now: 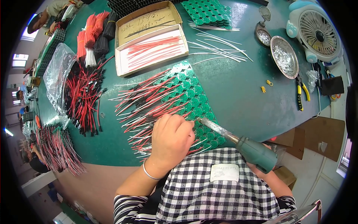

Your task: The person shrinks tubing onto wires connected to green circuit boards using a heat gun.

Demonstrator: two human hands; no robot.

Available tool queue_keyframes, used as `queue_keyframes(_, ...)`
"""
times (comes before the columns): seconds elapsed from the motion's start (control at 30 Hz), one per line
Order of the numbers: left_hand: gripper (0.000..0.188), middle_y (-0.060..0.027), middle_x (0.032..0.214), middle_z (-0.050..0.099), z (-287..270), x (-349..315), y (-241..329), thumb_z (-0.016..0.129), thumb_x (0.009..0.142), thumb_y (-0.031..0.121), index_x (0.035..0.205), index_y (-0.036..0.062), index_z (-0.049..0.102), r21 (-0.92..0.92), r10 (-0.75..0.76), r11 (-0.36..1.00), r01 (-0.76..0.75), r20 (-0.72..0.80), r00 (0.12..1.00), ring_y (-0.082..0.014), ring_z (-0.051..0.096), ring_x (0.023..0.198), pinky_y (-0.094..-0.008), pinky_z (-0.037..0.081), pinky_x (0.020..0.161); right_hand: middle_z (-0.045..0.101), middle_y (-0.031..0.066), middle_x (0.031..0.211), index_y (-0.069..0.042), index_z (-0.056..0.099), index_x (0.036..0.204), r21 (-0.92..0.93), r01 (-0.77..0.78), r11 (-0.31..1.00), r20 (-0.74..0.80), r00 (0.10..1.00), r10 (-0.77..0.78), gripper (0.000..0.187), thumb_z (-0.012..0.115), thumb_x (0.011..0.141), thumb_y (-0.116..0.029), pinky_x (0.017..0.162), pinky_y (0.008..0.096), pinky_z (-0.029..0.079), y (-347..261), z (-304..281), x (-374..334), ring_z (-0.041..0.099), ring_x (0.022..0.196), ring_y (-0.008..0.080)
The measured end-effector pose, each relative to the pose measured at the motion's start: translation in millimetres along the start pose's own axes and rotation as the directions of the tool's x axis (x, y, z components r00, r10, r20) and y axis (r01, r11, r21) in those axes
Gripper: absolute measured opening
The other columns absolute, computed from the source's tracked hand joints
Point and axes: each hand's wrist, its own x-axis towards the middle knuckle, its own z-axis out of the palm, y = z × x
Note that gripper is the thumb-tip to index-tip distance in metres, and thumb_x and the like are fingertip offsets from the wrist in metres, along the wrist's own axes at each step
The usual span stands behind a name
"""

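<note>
My left hand [171,138] is closed in a pinch low over the panel of round green circuit boards [194,95]; whatever its fingertips hold is hidden. Red, white and black wires [149,104] lie fanned across the panel's left side, several running under this hand. My right hand [256,170] grips a soldering iron [257,151] with a green handle, which covers most of the fingers. The iron's metal tip points left and reaches the boards just beside my left fingertips.
Behind the panel lies an open cardboard box [182,35] with red wires. A metal dish [284,56], iron stand [263,35], fan [317,33] and yellow-black pliers [301,91] stand right. Wire bundles [84,97] and a plastic bag [56,74] lie left; loose white wires [220,46] lie beyond.
</note>
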Motion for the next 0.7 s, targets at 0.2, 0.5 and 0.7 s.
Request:
queue_keyframes(0.2, 0.02, -0.0051, 0.075, 0.054, 0, 1, 1, 0.068, 0.062, -0.004, 0.079, 0.0062, 0.064, 0.003, -0.005, 1.0, 0.005, 0.002, 1.0, -0.0233, 0.051, 0.068, -0.0349, 0.041, 0.06, 0.068, 0.0124, 0.096, -0.001, 0.066, 0.103, -0.008, 0.01, 1.0, -0.013, 1.0, -0.01, 0.024, 0.064, 0.081, -0.009, 0.072, 0.0346, 0.053, 3, 3, -3, 0.067, 0.084, 0.0279)
queue_keyframes(0.5, 0.019, -0.0049, 0.074, 0.053, 0, 1, 1, 0.068, 0.062, -0.003, 0.078, 0.0063, 0.063, 0.015, -0.01, 1.0, 0.01, 0.006, 1.0, -0.0234, 0.05, 0.067, -0.0353, 0.041, 0.06, 0.068, 0.0114, 0.094, -0.005, 0.067, 0.1, -0.102, 0.008, 0.995, -0.006, 1.0, -0.008, 0.022, 0.064, 0.079, -0.011, 0.069, 0.0361, 0.052, -6, -4, 5, 0.066, 0.079, 0.0275)
queue_keyframes(0.7, 0.018, -0.005, 0.074, 0.053, -1, 2, -1, 0.068, 0.063, -0.003, 0.078, 0.006, 0.063, 0.009, -0.008, 1.0, 0.008, 0.007, 1.0, -0.0235, 0.051, 0.068, -0.0351, 0.042, 0.06, 0.067, 0.01, 0.088, -0.004, 0.067, 0.097, 0.106, -0.228, 0.968, -0.044, 0.971, 0.234, 0.022, 0.066, 0.079, -0.017, 0.069, 0.0343, 0.051, 10, 7, -28, 0.064, 0.075, 0.0291)
